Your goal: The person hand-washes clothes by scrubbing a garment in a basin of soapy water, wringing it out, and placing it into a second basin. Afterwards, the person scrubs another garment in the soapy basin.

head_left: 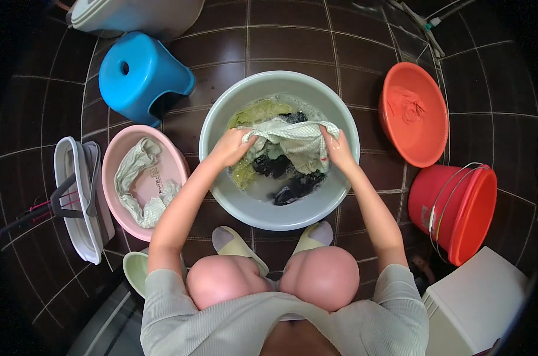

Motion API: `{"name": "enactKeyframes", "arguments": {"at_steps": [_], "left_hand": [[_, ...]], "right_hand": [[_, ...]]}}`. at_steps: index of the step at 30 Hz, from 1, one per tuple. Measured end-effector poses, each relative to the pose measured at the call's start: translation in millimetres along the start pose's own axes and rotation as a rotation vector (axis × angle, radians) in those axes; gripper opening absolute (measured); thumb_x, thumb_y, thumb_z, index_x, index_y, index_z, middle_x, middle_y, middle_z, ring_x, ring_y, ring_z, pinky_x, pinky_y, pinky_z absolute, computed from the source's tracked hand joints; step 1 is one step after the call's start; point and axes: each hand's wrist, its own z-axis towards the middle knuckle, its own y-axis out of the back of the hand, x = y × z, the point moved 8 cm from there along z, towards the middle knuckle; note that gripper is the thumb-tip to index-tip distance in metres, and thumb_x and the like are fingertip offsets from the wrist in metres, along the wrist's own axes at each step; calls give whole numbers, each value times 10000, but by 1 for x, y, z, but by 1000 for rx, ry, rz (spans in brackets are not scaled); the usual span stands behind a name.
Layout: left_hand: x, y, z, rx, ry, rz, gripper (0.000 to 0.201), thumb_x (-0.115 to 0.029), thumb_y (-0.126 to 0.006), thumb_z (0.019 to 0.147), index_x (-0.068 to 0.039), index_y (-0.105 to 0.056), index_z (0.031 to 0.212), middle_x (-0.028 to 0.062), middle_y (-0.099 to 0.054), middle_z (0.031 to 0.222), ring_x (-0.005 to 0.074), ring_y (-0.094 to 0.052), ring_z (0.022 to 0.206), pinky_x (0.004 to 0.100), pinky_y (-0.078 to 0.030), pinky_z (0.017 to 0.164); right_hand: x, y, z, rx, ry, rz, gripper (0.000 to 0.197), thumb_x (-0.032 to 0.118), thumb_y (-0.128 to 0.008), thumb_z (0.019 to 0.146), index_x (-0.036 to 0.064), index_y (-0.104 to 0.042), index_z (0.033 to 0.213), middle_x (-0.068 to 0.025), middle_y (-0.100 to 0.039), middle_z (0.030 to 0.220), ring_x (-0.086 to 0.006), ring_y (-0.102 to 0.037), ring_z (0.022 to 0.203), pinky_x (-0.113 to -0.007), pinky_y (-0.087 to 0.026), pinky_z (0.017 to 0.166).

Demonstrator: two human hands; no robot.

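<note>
L hand (234, 147) + R hand (338, 149): each gripping an end | pale checked cloth item (285, 137), over rnd pale-grey plastic basin (281, 221) | prob. limp, wet-heavy, slippery, not fragile; best held bunched both ends

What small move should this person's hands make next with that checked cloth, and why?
Perhaps bring the left hand and right hand together to rub the checked cloth: each hand grips one end, and it stretches between them over the pale grey basin of cloudy water.
</note>
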Motion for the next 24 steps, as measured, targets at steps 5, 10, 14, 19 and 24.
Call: {"name": "enactKeyframes", "arguments": {"at_steps": [5,10,14,19,24], "left_hand": [[-2,-29,-3,33,-128,-93,302,-293,-540,809,-15,-618,895,191,-603,850,303,-574,843,363,-429,802],[7,-79,10,-45,-57,627,844,-384,-652,703,-131,-208,1376,109,-177,1420,427,-294,1189,673,-295,810],[34,-100,28,4,122,699,688,-337,-621,728,-156,-332,1326,99,-264,1388,374,-322,1192,630,-326,851],[62,-103,62,144,150,441,540,-141,-501,766,-93,-366,1287,150,-494,1204,325,-547,989,434,-473,770],[57,-91,67,53,147,408,493,-155,-464,801,-91,-373,1281,209,-497,1165,353,-557,952,425,-475,765]], "right_hand": [[-1,-23,-26,256,-120,-340,365,335,-508,850,8,-581,996,-172,-595,746,-342,-588,782,-421,-452,783],[24,-85,-35,248,374,-910,542,277,-675,656,139,-525,1158,-119,-291,1361,-369,-370,1173,-451,-372,918],[4,-108,-9,232,242,-907,680,310,-718,605,189,-457,1221,-95,-334,1316,-356,-393,1138,-479,-389,865],[-20,-108,34,252,25,-854,727,388,-726,605,164,-436,1232,-141,-550,1097,-309,-546,959,-456,-432,785],[-32,-101,50,162,-64,-582,654,409,-655,673,140,-451,1233,-153,-597,1008,-317,-559,947,-427,-414,828]]}}
